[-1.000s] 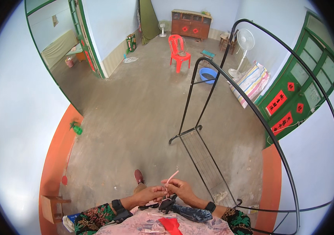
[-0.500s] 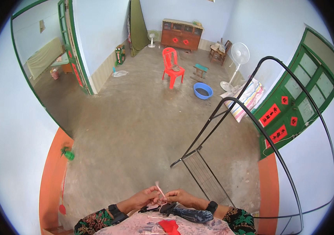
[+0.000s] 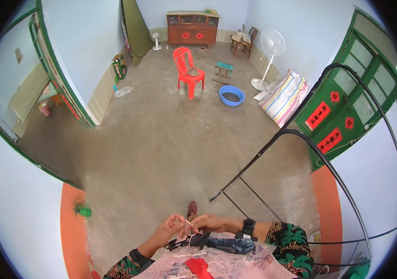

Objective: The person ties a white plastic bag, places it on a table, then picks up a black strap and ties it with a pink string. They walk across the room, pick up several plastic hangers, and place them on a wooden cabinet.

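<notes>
Close to my waist, my left hand (image 3: 174, 226) and my right hand (image 3: 210, 223) are together, fingers pinched around a thin pale pink strip (image 3: 188, 222). Both wrists carry black bands, below patterned dark sleeves. Under the hands lies pink floral cloth (image 3: 226, 265) over my front, with a red piece of cloth (image 3: 199, 268) on it. A black clip-like piece (image 3: 199, 239) and a dark mottled flat piece (image 3: 231, 245) sit just below the fingers. How far the strip runs inside the fingers is hidden.
A black metal rack (image 3: 249, 162) stands close on the right, near green double doors (image 3: 342, 104). Farther off are a red plastic chair (image 3: 189, 74), a blue basin (image 3: 231, 96), a striped sack (image 3: 284, 98) and a standing fan (image 3: 271, 46). An open doorway is at left.
The view has shifted, and a dark red shoe now shows beyond my hands. The strip's end, which stuck up above my fingers, is now low between them. My left hand has risen slightly.
</notes>
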`<action>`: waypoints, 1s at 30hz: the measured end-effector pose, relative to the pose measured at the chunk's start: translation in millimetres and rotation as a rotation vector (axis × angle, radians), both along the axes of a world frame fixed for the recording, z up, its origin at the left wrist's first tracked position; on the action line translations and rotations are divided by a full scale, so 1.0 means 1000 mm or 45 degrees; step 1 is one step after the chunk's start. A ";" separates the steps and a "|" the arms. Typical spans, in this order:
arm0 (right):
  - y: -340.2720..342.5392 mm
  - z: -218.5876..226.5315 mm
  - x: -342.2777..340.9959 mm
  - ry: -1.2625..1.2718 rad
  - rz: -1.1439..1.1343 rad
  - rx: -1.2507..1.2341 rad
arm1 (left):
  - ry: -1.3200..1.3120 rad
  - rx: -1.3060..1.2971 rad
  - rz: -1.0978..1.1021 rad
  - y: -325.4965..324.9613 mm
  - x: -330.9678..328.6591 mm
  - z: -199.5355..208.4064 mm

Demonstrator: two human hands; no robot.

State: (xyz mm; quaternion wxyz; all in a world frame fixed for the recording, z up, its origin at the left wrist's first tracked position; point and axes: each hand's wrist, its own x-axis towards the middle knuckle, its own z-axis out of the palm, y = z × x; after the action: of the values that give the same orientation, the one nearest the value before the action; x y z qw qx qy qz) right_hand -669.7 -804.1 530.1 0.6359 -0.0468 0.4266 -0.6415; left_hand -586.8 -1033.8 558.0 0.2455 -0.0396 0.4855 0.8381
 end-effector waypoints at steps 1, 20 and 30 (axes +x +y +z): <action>-0.009 0.001 -0.022 0.001 0.026 0.090 | 0.063 -0.076 -0.001 -0.006 -0.021 0.005; -0.039 0.024 -0.215 0.025 -0.424 0.147 | 0.825 -0.990 -0.406 -0.043 -0.325 -0.005; -0.096 0.047 -0.234 -0.026 -0.783 0.241 | 1.024 -0.965 -1.115 -0.110 -0.398 0.039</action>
State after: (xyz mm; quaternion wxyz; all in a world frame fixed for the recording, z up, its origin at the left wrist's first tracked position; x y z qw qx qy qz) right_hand -904.0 -899.9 577.0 0.4179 0.1501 0.4721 -0.7616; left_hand -984.5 -1143.4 597.0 0.3310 0.3895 0.7683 0.3852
